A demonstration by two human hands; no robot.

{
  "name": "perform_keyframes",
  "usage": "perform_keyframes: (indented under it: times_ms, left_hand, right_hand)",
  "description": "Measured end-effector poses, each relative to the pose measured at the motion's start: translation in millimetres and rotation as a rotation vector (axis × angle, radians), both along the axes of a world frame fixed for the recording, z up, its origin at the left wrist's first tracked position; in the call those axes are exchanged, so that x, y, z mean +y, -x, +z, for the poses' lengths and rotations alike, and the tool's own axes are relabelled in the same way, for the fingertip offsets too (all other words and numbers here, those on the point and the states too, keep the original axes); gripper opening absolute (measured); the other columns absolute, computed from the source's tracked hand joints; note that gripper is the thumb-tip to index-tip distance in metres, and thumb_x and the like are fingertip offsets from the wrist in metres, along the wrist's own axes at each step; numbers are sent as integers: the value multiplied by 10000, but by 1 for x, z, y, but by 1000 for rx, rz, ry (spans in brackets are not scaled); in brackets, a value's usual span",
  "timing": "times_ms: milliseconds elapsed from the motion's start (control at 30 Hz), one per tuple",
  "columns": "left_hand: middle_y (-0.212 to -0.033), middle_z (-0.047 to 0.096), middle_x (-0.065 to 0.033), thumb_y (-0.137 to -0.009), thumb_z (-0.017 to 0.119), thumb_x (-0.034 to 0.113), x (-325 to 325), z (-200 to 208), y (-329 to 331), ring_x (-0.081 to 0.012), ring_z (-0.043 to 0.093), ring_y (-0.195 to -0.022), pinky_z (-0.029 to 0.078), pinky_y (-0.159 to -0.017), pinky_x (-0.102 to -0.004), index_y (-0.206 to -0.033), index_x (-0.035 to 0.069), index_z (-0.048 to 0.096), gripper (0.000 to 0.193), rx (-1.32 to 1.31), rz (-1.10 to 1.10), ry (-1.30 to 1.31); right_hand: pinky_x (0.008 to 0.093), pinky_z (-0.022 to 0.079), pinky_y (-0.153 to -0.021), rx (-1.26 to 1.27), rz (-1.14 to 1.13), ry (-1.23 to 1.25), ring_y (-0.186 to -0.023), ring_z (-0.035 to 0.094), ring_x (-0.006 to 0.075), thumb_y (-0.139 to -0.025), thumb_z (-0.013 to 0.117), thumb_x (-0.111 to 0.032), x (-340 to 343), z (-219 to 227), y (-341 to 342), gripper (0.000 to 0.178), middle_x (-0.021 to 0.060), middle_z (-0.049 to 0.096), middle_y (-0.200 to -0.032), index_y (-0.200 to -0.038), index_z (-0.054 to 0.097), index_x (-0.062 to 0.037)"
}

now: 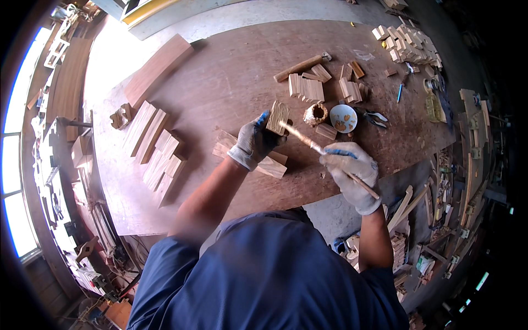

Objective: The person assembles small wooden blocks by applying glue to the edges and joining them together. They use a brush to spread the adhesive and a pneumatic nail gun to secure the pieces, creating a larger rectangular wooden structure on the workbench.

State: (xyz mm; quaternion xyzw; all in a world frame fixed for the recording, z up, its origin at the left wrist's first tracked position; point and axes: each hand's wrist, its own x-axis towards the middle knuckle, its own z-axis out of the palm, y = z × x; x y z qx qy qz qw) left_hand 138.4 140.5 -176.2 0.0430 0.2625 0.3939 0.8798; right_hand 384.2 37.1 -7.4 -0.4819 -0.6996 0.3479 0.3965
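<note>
My left hand [254, 141], in a grey and blue work glove, grips a small wooden block [278, 116] and holds it up above the brown tabletop [220, 82]. My right hand [352, 170], gloved too, holds a thin wooden-handled brush [324, 152] whose tip touches the block's lower edge. Just beyond the block stand a small glue-crusted pot [315, 114] and a round white dish [343, 118] with brown blobs in it. Two longer wooden pieces [269, 163] lie under my left wrist.
Rows of wooden slats [157, 151] lie at the left. Small block groups [308, 88] and a long stick [300, 67] sit behind the pot. A stack of blocks [410, 44] is far right. Offcuts and clutter [440, 209] crowd the floor at right.
</note>
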Motion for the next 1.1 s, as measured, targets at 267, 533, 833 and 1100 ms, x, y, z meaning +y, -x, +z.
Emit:
perform_keyframes:
  times_ms: [267, 533, 833, 1100]
  left_hand:
    - [-1240, 714, -197, -1141, 479, 400, 3, -7, 1, -282, 678, -975, 572, -798, -405, -1442, 8, 578, 504, -55, -35, -50]
    - [-1271, 704, -242, -1138, 484, 386, 3, -3, 0, -305, 674, -969, 576, -808, -411, -1459, -10, 558, 514, 35, 18, 2]
    - [-1262, 692, -227, -1118, 543, 430, 2, 0, 9, -295, 668, -960, 571, -786, -399, -1456, -8, 556, 554, -84, -1, -65]
    - [-1233, 722, -133, -1060, 701, 288, -26, 30, 48, -196, 688, -1141, 570, -991, -353, -1422, -45, 617, 499, 525, -163, -406]
  right_hand:
    - [441, 574, -937, -314, 132, -197, -1078, 690, 348, -862, 750, -27, -3, -12, 10, 272, 165, 694, -1178, -1120, 809, -89]
    - [439, 547, -1015, -494, 323, -235, -1166, 662, 342, -865, 770, -91, -28, -10, 22, 208, 118, 657, -1228, -1069, 789, -128]
    - [322, 596, -828, -105, -367, -179, -910, 731, 173, -991, 695, -16, 30, -42, -33, 120, 97, 758, -1023, -1083, 765, 17]
    - [394, 575, -748, -103, -592, -84, -752, 743, 232, -959, 756, -275, 100, -143, -67, 249, 123, 771, -854, -965, 789, -29]
